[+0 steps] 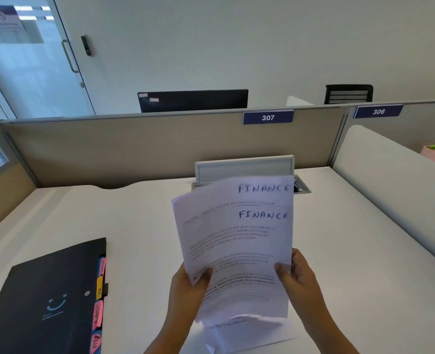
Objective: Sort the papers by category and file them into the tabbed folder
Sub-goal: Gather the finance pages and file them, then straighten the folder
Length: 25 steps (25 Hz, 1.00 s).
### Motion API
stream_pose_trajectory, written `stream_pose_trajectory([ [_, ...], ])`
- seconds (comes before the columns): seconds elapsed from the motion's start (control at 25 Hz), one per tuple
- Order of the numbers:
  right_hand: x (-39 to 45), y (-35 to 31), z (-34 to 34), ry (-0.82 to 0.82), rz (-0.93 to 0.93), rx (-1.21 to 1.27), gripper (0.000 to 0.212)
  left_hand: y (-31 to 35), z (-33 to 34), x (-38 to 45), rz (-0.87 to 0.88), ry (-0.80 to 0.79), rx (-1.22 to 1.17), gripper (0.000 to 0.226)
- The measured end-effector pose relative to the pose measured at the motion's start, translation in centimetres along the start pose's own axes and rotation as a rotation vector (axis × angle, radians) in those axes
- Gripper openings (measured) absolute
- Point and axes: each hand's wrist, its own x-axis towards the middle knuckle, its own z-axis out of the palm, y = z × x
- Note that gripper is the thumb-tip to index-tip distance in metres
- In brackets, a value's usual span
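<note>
Head view: left hand and right hand pinch FINANCE sheets; square edges, then slide behind folder's FINANCE tab.

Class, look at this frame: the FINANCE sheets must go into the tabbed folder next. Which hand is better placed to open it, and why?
Probably the left hand: the black folder lies shut on the desk to its side, while the right hand also grips the papers and could hold them alone.

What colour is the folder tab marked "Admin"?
Pink; the Admin tab on the black folder shows in the head view.
</note>
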Motion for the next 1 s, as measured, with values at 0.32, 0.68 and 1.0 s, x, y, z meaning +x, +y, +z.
stream_pose_trajectory([
  [0.32, -0.2, -1.5, 0.5, 0.042, -0.021, 0.061, 0.016, 0.8, -0.2, -0.7, 0.093, 0.023, -0.150, 0.016],
  [0.68, -0.8, 2.2, 1.1, 0.040, 0.119, -0.001, 0.019, -4.7, 0.0, -0.3, -0.039, 0.023, -0.089, 0.013],
  [1.0, 0.2, 5.6, 0.1, 0.006, 0.292, -0.311, 0.029, -6.0, -0.6, 1.5, -0.073, 0.171, 0.016, 0.025],
])
